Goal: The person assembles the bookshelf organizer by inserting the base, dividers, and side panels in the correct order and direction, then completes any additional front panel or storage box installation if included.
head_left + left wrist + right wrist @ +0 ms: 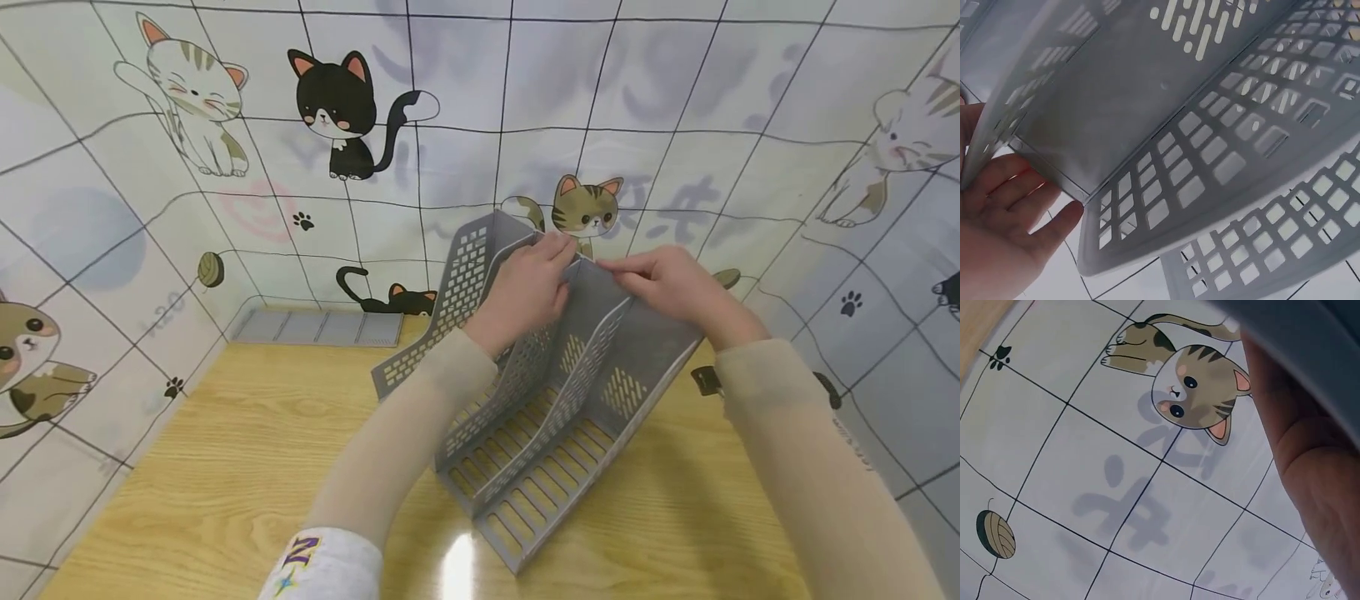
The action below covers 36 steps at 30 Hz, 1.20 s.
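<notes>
A grey plastic file rack [652, 342] with perforated dividers and a slotted base is turned at an angle over the table, its open side toward me. My left hand [525, 287] grips its upper edge beside a divider. In the left wrist view, fingers of that hand [997, 244] curl around the edge of the smooth back panel [1116, 94]. Farther right along the same edge, my right hand [667, 283] pinches the rack between thumb and fingers. The right wrist view has this hand [1316, 456] partly covered by a grey panel.
Against the wall at the back left lies a flat grey divided piece [318, 327]. A small dark object [705, 381] sits behind my right wrist. The wooden table [247, 450] is bordered by walls covered in a cat-print sheet [465, 83].
</notes>
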Tool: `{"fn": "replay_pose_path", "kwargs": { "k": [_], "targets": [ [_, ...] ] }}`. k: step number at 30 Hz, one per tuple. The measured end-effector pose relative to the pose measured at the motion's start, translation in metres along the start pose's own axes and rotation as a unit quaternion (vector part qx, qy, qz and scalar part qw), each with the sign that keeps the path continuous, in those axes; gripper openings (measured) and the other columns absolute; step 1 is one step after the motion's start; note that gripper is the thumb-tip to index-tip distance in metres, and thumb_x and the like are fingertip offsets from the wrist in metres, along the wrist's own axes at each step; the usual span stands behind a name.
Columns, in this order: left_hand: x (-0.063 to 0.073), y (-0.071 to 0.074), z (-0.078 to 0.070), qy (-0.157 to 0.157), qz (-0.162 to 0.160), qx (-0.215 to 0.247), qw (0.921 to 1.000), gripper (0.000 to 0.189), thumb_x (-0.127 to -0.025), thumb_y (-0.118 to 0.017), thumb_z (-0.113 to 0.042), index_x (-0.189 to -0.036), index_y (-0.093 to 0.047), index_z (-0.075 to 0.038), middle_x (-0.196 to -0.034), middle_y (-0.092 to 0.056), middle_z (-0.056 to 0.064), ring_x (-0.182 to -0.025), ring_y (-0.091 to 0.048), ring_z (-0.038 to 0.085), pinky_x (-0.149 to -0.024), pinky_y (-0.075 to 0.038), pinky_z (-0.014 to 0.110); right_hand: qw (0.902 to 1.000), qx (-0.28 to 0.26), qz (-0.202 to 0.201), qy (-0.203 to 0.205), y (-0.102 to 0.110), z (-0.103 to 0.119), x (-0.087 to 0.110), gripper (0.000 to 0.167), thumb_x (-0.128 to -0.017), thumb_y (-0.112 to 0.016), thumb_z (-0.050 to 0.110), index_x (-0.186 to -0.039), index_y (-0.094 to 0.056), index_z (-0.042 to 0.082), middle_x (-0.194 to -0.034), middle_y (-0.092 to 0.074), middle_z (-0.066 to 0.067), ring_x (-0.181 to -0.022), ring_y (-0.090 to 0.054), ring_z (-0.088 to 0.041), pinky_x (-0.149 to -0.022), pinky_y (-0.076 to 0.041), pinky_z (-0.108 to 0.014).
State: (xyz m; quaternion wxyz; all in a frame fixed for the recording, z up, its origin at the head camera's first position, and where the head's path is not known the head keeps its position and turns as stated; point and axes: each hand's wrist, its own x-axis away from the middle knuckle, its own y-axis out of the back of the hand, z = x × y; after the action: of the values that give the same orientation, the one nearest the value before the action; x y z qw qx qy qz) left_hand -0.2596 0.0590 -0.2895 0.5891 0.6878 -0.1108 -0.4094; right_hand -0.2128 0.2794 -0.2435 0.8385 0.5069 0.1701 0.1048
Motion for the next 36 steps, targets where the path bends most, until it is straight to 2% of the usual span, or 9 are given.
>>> {"fn": "replay_pose_path", "kwargs": {
  "k": [3,9,15,18,22,27,30,33,36],
  "targets": [
    [-0.001,-0.001,-0.001,0.003,-0.005,-0.019,0.9998,0.055,-0.103,-0.055,-0.022,-0.155,-0.046,-0.006,-0.159,-0.048,0.006,-0.148,-0.042,0.022,-0.116,-0.042,0.04,0.9998,-0.008,0.006,-0.017,-0.001,-0.001,0.0,0.034,-0.106,-0.054,0.012,-0.137,-0.066,0.009,-0.048,-0.034,0.005,-0.045,-0.028,-0.008,-0.047,-0.035,-0.028],
    [-0.001,0.004,-0.003,0.021,0.019,-0.037,0.9989,0.055,-0.103,-0.053,-0.023,-0.156,-0.046,-0.01,-0.158,-0.049,0.003,-0.149,-0.041,0.02,-0.12,-0.037,0.042,0.9993,-0.01,0.031,-0.02,0.002,0.004,-0.002,0.034,-0.106,-0.055,0.011,-0.139,-0.065,0.011,-0.052,-0.034,0.004,-0.048,-0.026,-0.009,-0.05,-0.036,-0.03],
    [0.002,0.002,-0.001,0.005,0.022,0.004,0.9997,0.058,-0.105,-0.052,-0.025,-0.159,-0.04,-0.007,-0.163,-0.042,0.007,-0.152,-0.034,0.023,-0.123,-0.032,0.042,0.9996,0.005,0.021,-0.019,-0.001,0.005,0.003,0.037,-0.107,-0.053,0.008,-0.143,-0.062,0.011,-0.049,-0.035,0.004,-0.045,-0.027,-0.009,-0.046,-0.034,-0.028],
    [0.008,0.001,0.008,0.006,0.017,0.042,0.999,0.065,-0.107,-0.052,-0.04,-0.161,-0.035,-0.007,-0.166,-0.035,0.007,-0.155,-0.028,0.023,-0.127,-0.022,0.043,0.9996,0.02,0.013,-0.014,-0.002,0.003,0.006,0.038,-0.107,-0.052,0.01,-0.145,-0.061,0.012,-0.048,-0.034,0.004,-0.043,-0.027,-0.009,-0.044,-0.035,-0.028],
    [0.017,0.003,0.031,0.047,0.004,0.097,0.9941,0.074,-0.105,-0.048,-0.055,-0.161,-0.034,-0.008,-0.168,-0.03,0.008,-0.156,-0.025,0.025,-0.128,-0.017,0.047,0.9994,0.034,0.009,-0.006,-0.002,0.004,0.005,0.038,-0.109,-0.051,0.015,-0.146,-0.06,0.013,-0.052,-0.036,0.003,-0.045,-0.028,-0.009,-0.05,-0.036,-0.031],
    [0.013,0.006,0.057,0.084,0.014,0.162,0.9831,0.064,-0.111,-0.034,-0.045,-0.162,-0.031,-0.008,-0.17,-0.024,0.011,-0.157,-0.022,0.028,-0.127,-0.018,0.052,0.9979,0.062,0.016,-0.006,0.001,0.009,0.012,0.039,-0.108,-0.052,0.016,-0.146,-0.059,0.01,-0.06,-0.043,0.0,-0.05,-0.031,-0.011,-0.059,-0.038,-0.034],
    [0.005,0.011,0.071,0.088,0.024,0.127,0.9878,0.055,-0.111,-0.029,-0.03,-0.163,-0.03,-0.01,-0.171,-0.025,0.007,-0.158,-0.021,0.026,-0.126,-0.018,0.053,0.9972,0.074,0.007,-0.004,0.0,0.011,0.017,0.038,-0.109,-0.051,0.015,-0.145,-0.06,0.009,-0.06,-0.041,0.0,-0.049,-0.028,-0.011,-0.057,-0.036,-0.033],
    [-0.005,0.013,0.077,0.057,0.057,0.077,0.9937,0.054,-0.11,-0.029,-0.022,-0.163,-0.031,-0.014,-0.17,-0.027,0.002,-0.158,-0.022,0.023,-0.126,-0.019,0.054,0.9973,0.073,-0.009,-0.001,-0.003,0.012,0.019,0.038,-0.109,-0.047,0.013,-0.144,-0.061,0.008,-0.054,-0.033,0.004,-0.047,-0.025,-0.009,-0.05,-0.034,-0.03],
    [-0.013,0.012,0.074,0.018,0.072,0.045,0.9962,0.051,-0.11,-0.031,-0.02,-0.161,-0.038,-0.013,-0.167,-0.035,0.002,-0.155,-0.028,0.023,-0.126,-0.022,0.052,0.998,0.062,-0.016,-0.006,-0.005,0.013,0.018,0.04,-0.108,-0.044,0.011,-0.144,-0.061,0.008,-0.049,-0.027,0.006,-0.045,-0.023,-0.009,-0.044,-0.031,-0.028]
  ]
}}
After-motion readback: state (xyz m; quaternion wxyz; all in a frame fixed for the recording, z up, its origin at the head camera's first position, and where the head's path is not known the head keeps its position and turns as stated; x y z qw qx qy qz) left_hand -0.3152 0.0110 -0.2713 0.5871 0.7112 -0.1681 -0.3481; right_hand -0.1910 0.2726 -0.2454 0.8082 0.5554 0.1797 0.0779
